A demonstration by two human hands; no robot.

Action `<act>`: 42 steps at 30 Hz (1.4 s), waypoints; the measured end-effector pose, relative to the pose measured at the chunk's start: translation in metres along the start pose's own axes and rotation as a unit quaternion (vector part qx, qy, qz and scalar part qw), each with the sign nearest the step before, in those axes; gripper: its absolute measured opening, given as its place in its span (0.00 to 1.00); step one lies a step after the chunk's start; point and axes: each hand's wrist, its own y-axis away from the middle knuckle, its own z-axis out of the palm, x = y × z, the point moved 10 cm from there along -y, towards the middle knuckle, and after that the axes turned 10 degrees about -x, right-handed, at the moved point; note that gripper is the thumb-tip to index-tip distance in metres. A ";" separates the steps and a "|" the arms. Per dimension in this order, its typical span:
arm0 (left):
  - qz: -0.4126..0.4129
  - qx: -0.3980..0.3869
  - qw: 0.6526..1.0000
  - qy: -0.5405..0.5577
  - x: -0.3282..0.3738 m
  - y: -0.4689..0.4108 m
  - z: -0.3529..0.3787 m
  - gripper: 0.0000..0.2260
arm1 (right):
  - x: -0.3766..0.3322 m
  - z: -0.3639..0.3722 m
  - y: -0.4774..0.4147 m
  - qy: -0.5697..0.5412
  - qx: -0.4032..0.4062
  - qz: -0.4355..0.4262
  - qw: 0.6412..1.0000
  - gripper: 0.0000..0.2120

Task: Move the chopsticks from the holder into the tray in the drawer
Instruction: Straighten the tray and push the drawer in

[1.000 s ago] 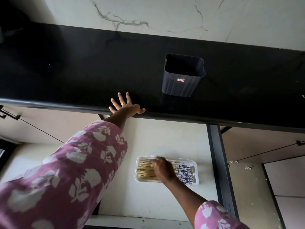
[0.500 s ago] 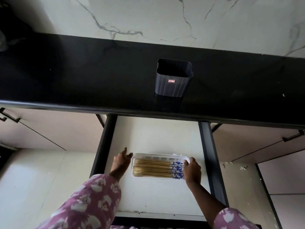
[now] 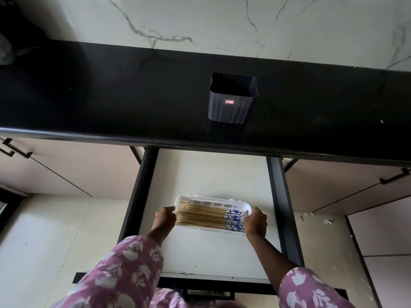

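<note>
Gripping the white tray (image 3: 213, 200) at its two short ends, the left hand (image 3: 164, 220) and right hand (image 3: 255, 222) curl their fingers against its rim. The chopsticks (image 3: 204, 215) lie side by side inside the tray, blue-patterned ends toward the right hand. Around the tray is the open drawer (image 3: 200, 174). Beyond the tray, the dark holder (image 3: 232, 101) stands upright on the black table (image 3: 111, 96).

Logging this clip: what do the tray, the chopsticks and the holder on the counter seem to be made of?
The tray is likely thin white plastic: moulded rounded corners, slotted wall. The chopsticks look like pale matte wood or bamboo, with blue-and-white patterned ends. The holder is probably dark grey matte plastic: ribbed walls, small red label.
</note>
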 end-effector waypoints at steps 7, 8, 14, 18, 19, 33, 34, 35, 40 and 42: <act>-0.017 -0.001 1.000 -0.005 -0.010 0.007 0.003 0.13 | -0.002 0.001 0.000 -0.004 0.002 -0.001 1.000 0.15; -0.017 -0.001 1.000 -0.007 -0.010 0.008 0.003 0.12 | -0.002 0.000 0.000 -0.006 0.003 -0.003 1.000 0.15; -0.007 -0.008 1.000 -0.012 -0.008 0.011 0.003 0.12 | -0.004 -0.001 0.002 -0.008 0.013 -0.009 1.000 0.16; 0.006 0.010 0.999 -0.047 -0.008 0.019 0.000 0.10 | -0.003 -0.003 0.006 -0.012 0.018 0.005 1.000 0.11; 0.009 0.023 0.998 -0.059 -0.007 0.021 -0.003 0.11 | -0.002 -0.006 0.008 -0.015 0.025 0.011 1.000 0.11; -0.007 0.223 0.975 0.019 -0.021 0.106 -0.035 0.17 | 0.045 -0.031 0.087 -0.137 0.096 0.016 0.986 0.14; 0.003 0.239 0.971 0.018 -0.017 0.117 -0.037 0.18 | 0.050 -0.035 0.098 -0.146 0.106 0.007 0.984 0.14; 0.015 0.251 0.968 0.017 -0.013 0.127 -0.037 0.18 | 0.053 -0.038 0.107 -0.147 0.116 -0.006 0.982 0.15; 0.033 0.289 0.956 0.038 -0.027 0.167 -0.025 0.26 | 0.060 -0.049 0.145 -0.115 0.158 -0.067 0.978 0.24; -0.027 0.293 0.954 0.057 -0.052 0.176 -0.014 0.31 | 0.075 -0.045 0.158 -0.147 0.151 -0.019 0.977 0.29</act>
